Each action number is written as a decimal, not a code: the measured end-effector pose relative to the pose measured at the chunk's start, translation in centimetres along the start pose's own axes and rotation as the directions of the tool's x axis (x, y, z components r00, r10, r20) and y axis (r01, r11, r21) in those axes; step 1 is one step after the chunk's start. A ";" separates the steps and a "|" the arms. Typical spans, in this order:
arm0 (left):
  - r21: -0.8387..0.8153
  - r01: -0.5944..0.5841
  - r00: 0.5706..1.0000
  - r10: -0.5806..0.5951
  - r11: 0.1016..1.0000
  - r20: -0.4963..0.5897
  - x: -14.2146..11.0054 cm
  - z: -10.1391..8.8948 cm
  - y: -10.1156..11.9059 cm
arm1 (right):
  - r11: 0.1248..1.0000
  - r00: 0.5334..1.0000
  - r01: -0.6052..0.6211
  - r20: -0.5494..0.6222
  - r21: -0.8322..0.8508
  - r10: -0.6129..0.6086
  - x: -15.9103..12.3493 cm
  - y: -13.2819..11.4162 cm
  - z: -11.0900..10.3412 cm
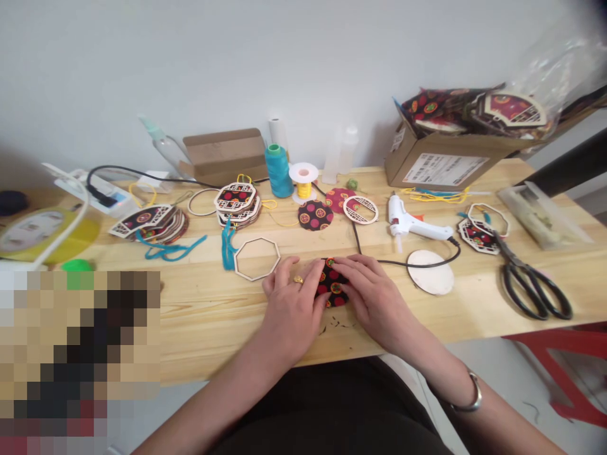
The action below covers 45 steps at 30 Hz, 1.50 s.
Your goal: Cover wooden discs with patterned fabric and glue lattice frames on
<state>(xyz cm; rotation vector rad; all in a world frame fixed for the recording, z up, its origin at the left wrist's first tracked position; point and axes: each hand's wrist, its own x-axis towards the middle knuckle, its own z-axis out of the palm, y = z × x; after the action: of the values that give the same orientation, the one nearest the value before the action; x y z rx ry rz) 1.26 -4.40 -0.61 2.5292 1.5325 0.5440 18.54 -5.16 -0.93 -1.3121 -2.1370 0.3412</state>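
Note:
My left hand (pixel 294 302) and my right hand (pixel 372 292) meet at the front of the wooden table, one at each side of a black patterned fabric piece (pixel 334 292) with red and orange motifs. Fingers and thumbs of both hands press on its edges, and they cover much of its outline. Small dark scraps (pixel 337 323) lie just in front of it. Beyond my left fingers is a bare octagonal wooden frame (pixel 236 259). A black cable (pixel 393 261) runs past my right hand to a white glue gun (pixel 417 225).
Black-handled scissors (pixel 533 284) and a white disc (pixel 430 273) lie to the right. Round fabric pieces (pixel 315 216), a teal thread cone (pixel 279 172) and stacked octagonal ornaments (pixel 237 201) stand behind. A cardboard box (pixel 439 165) is at back right, yellow tape (pixel 85 234) at left.

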 end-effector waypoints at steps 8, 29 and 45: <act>0.020 -0.005 1.000 0.005 1.000 -0.021 0.0 0.2 0.0 | 0.993 1.000 -0.023 0.000 -0.113 0.024 -0.2 0.5 0.1; 0.000 0.008 1.000 -0.008 1.000 -0.004 -0.2 0.4 0.1 | 0.996 0.994 0.004 0.107 -0.090 0.005 -3.1 -0.2 -1.6; -0.095 -0.212 0.954 0.186 0.973 -0.234 -1.5 -0.7 -1.9 | 0.958 0.963 0.164 0.249 -0.233 -0.104 -2.3 -1.2 -0.6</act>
<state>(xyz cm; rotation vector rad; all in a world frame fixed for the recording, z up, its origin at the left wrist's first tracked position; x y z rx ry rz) -1.19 -4.82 -0.90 2.6179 1.2672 0.9476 18.86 -7.82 -0.67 -1.3065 -2.5241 0.1780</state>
